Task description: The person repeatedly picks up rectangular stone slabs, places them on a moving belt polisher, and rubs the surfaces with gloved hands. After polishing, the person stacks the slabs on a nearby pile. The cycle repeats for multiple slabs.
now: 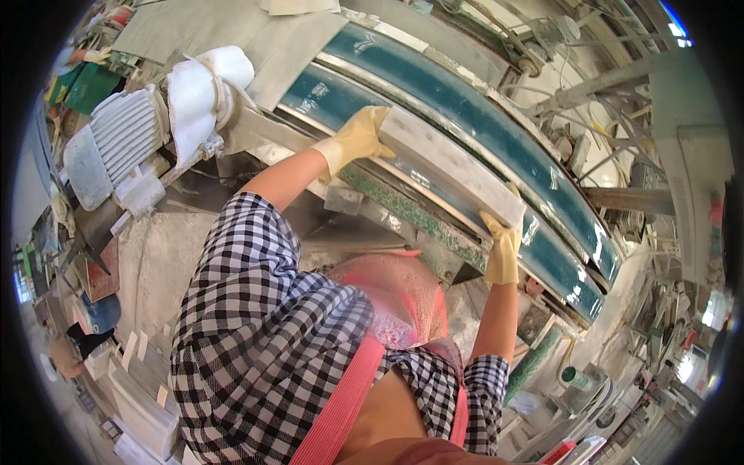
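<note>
A long, pale grey-white slab [449, 161], block-shaped like cut stone or tile, lies along the nearer of two wet blue-green conveyor belts [314, 91]. My left hand [358, 139], in a yellow rubber glove, grips its left end, with the thumb on the near side. At the slab's right end, my right hand [504, 240] in a matching glove closes around the corner. Some fingers of both hands are hidden behind the slab. Whether the slab rests on the belt or is held just above it, I cannot tell.
A ribbed electric motor [122, 143] with a white cover stands to the left. Beyond the nearer belt runs a second blue-green belt [457, 91]. A green-flecked rail [411, 203] borders the near side. Stacked white slabs [139, 403] stand at lower left. Another person's gloved hand [98, 56] shows at far left.
</note>
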